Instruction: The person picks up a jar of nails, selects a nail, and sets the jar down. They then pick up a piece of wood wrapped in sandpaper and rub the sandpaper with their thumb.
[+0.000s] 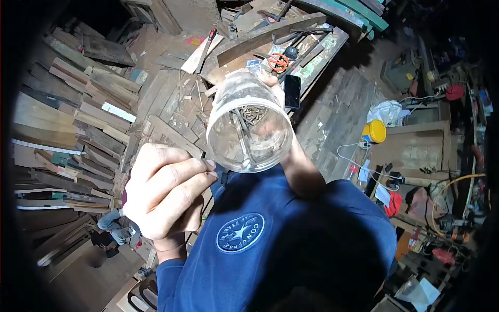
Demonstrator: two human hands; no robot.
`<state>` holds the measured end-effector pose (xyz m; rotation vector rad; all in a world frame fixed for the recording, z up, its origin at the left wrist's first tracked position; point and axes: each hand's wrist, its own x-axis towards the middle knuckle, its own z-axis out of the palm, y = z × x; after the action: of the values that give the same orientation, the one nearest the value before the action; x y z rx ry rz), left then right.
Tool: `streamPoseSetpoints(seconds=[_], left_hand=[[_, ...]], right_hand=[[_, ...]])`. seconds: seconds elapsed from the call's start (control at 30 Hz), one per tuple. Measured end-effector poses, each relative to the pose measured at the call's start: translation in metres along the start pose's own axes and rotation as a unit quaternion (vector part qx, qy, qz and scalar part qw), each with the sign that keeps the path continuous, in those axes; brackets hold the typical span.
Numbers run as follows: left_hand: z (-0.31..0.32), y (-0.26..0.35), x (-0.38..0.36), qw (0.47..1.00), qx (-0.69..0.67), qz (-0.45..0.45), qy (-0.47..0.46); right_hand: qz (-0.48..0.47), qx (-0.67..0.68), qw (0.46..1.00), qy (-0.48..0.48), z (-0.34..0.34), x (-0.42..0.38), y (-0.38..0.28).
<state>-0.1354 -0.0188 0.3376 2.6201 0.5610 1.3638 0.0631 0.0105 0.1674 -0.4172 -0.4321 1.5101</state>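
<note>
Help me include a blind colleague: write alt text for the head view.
A person's right hand holds a clear tub of small pieces, its open mouth facing the camera; the curled left hand is beside it. Around them: orange-handled scissors and many wooden boards.

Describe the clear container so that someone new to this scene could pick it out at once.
Start at the navy shirt at the bottom centre, then look above its logo. There, beside the left hand, the right hand holds the clear container, its round mouth facing the camera. Unlike the black phone nearby, it is see-through, with small thin pieces inside.
</note>
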Motion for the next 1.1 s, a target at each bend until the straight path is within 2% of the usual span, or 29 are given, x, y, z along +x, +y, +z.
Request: streamPoseSetpoints(seconds=[0.1, 0.33, 0.47, 0.57, 0.6, 0.63, 0.7, 0.73, 0.77, 0.83, 0.87, 0.9, 0.97, 1.1], left_hand=[[0.001, 0.004, 0.006, 1.000, 0.007, -0.007, 0.005], [0.000, 0.006, 0.008, 1.000, 0.008, 0.001, -0.004], [0.004, 0.009, 0.006, 1.000, 0.002, -0.005, 0.002], [0.004, 0.009, 0.005, 1.000, 0.002, -0.001, -0.002], [0.004, 0.008, 0.006, 1.000, 0.001, 0.004, -0.003], [0.003, 0.008, 0.006, 1.000, -0.001, 0.009, -0.004], [0.001, 0.009, 0.008, 1.000, -0.001, 0.012, -0.016], [0.002, 0.009, 0.007, 1.000, -0.004, 0.015, -0.011], [0.003, 0.009, 0.006, 1.000, -0.007, 0.019, -0.006], [0.006, 0.013, 0.004, 1.000, -0.003, -0.004, -0.026], [0.007, 0.016, 0.004, 0.999, 0.000, -0.016, -0.041], [0.008, 0.019, 0.004, 0.998, 0.003, -0.028, -0.056], [0.005, 0.023, 0.004, 0.992, -0.020, -0.037, -0.119], [0.008, 0.030, 0.009, 0.984, -0.043, -0.069, -0.162]], right_hand=[[0.037, 0.044, 0.998, 0.010, -0.006, 0.006, 0.002], [0.040, 0.067, 0.996, 0.045, -0.010, 0.009, 0.005], [0.032, 0.104, 0.985, 0.137, -0.018, 0.013, 0.012], [0.097, 0.156, 0.981, -0.059, 0.015, 0.008, -0.018], [0.125, 0.181, 0.974, -0.052, 0.017, 0.010, -0.020], [0.143, 0.139, 0.979, -0.042, 0.006, 0.017, -0.017], [0.095, 0.097, 0.990, -0.041, 0.004, 0.017, -0.014], [0.101, 0.033, 0.994, -0.003, 0.009, 0.010, -0.020], [0.105, 0.052, 0.993, 0.000, 0.005, 0.009, -0.020], [0.114, 0.091, 0.989, 0.003, -0.004, 0.011, -0.015], [0.077, 0.109, 0.991, -0.001, -0.008, 0.013, -0.007], [0.084, 0.125, 0.989, -0.004, -0.008, 0.013, -0.007], [0.097, 0.154, 0.983, -0.008, -0.008, 0.009, -0.009], [0.065, 0.109, 0.988, 0.089, 0.006, -0.005, -0.018]])
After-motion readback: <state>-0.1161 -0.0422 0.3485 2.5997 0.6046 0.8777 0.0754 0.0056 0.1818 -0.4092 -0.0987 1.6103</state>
